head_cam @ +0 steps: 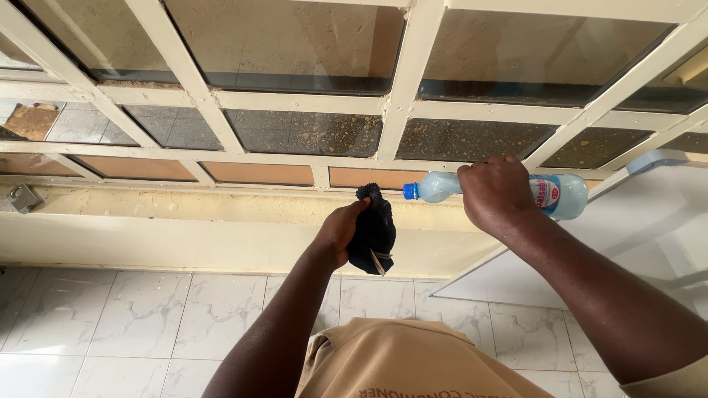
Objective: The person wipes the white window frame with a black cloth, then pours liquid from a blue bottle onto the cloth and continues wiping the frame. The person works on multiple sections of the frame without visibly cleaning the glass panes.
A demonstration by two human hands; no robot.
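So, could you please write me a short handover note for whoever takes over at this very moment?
Left hand: shut on a bunched dark cloth, held up below the window frame.
Right hand: shut on a clear plastic bottle, held sideways, blue cap on and pointing at the cloth.
Done: cloth and bottle are in hand.
Left: the lower glass panes are speckled with dirt.

Dark cloth and plastic bottle raised before a dusty window grille.
Left hand point(341, 230) gripping a bunched dark cloth point(373, 230), right hand point(495, 193) clasping a clear plastic bottle point(564, 194) held sideways, blue cap point(410, 191) pointing at the cloth, just beside it. Behind, cream window frame point(402, 88) with grimy panes; below, white marbled tiles point(147, 324).
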